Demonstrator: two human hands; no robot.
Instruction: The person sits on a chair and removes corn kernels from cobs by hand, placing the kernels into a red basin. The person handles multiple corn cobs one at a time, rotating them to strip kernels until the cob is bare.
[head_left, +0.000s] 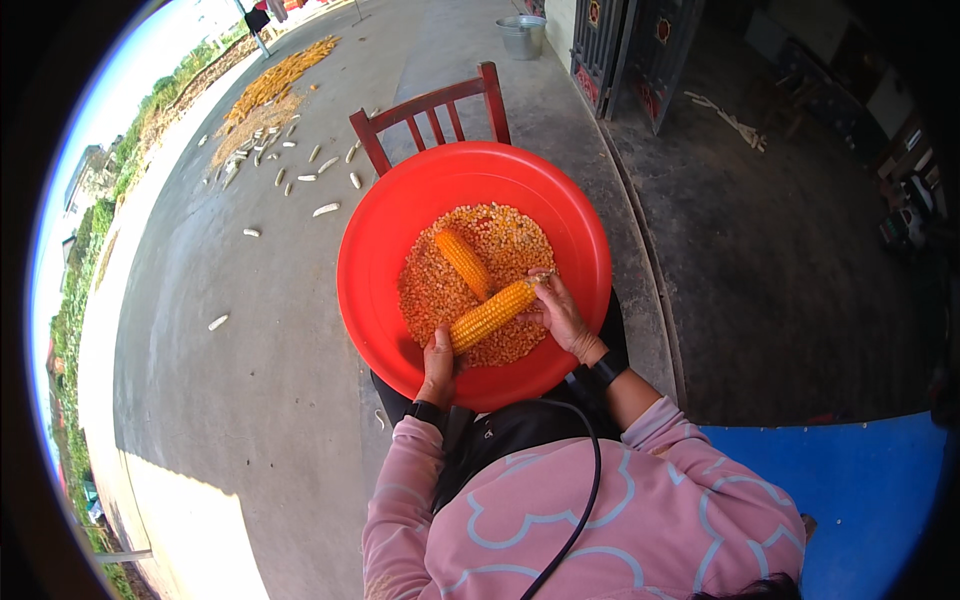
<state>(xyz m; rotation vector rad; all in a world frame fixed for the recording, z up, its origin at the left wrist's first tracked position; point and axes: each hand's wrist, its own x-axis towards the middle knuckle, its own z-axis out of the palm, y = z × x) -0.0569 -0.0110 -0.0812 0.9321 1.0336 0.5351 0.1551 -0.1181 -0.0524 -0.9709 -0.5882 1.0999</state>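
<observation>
Between my two hands is a yellow corn cob (491, 315) with its kernels on, tilted up towards the right. My left hand (439, 364) grips its lower left end. Around its upper right end, where a dry stalk tip shows, are the fingers of my right hand (559, 311). Below it, a second full corn cob (461, 262) lies on a bed of loose corn kernels (427, 292). All of this is inside a wide red plastic basin (367, 232) over my lap.
A red wooden chair (435, 109) stands behind the basin. Stripped cobs (326, 209) lie scattered on the concrete floor, before a heap of yellow corn (285, 71). A metal bucket (521, 37) sits by the wall near dark metal doors (637, 60). A black cable (592, 480) crosses my front.
</observation>
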